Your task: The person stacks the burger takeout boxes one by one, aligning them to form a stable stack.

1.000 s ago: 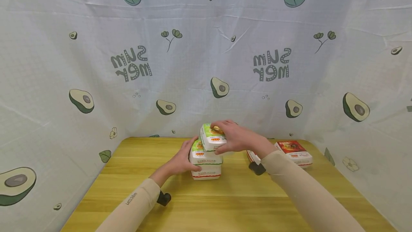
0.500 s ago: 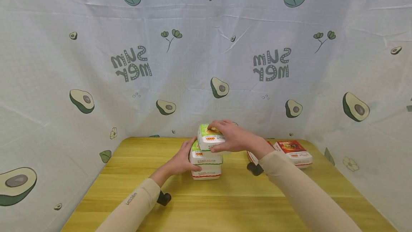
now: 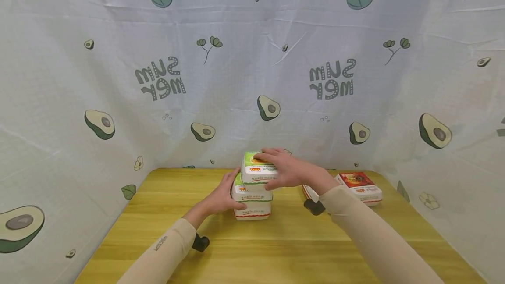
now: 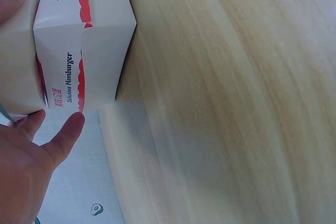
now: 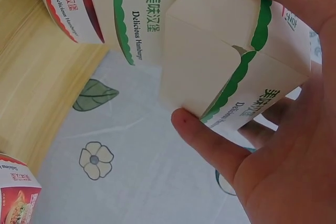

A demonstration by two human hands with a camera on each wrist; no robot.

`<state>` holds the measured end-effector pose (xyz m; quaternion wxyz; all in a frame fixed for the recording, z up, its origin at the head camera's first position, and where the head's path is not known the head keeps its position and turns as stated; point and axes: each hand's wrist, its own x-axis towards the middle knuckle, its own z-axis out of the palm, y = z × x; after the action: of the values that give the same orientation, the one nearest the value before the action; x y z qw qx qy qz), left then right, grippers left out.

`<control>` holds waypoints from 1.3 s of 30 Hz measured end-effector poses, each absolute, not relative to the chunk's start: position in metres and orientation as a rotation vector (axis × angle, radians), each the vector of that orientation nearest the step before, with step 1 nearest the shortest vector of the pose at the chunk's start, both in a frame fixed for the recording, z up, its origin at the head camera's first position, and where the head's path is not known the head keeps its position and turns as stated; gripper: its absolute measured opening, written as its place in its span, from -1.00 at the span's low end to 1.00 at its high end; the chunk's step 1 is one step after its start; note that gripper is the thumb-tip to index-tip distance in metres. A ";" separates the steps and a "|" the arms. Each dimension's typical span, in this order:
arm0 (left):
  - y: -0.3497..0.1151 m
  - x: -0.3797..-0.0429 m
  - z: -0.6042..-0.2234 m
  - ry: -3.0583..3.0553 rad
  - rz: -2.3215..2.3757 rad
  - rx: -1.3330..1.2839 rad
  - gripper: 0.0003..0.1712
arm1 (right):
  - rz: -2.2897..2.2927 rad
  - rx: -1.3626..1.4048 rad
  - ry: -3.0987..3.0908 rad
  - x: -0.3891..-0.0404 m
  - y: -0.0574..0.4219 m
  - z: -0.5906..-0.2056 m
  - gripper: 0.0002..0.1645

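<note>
Three white hamburger boxes are piled at mid-table in the head view. The bottom hamburger box (image 3: 252,212) has red trim and the middle hamburger box (image 3: 254,195) green. My right hand (image 3: 289,168) holds the green-trimmed top hamburger box (image 3: 256,175), thumb at the front and fingers over its top. In the right wrist view this top box (image 5: 205,56) is tilted against the boxes below; whether it rests fully on them I cannot tell. My left hand (image 3: 221,195) grips the left side of the lower two, thumb in front. Its fingertips touch the bottom box (image 4: 63,61) in the left wrist view.
A red-topped hamburger box (image 3: 359,185) stands at the table's right. Another red box (image 3: 310,193) is mostly hidden behind my right wrist. The wooden table (image 3: 252,253) meets a patterned cloth (image 3: 236,91) at its back edge.
The top box has shifted slightly left, over the middle box. My right hand went left with it, then its thumb slid a little right along the front. My left hand stays in place.
</note>
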<state>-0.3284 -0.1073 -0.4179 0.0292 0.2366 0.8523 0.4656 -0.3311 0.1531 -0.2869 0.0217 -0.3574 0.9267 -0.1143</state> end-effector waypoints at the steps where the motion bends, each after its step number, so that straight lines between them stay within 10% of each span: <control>1: -0.107 -0.329 -0.418 2.629 1.437 0.731 0.43 | -0.356 -1.106 2.868 -0.331 0.153 -0.287 0.07; 39: -0.105 -0.331 -0.421 2.526 1.577 0.851 0.24 | -0.309 -1.148 2.878 -0.336 0.135 -0.290 0.10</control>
<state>-0.3306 -0.1049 -0.4207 0.0225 0.2748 0.8154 0.5091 -0.3357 0.1349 -0.2896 0.0139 -0.3686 0.9242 -0.0992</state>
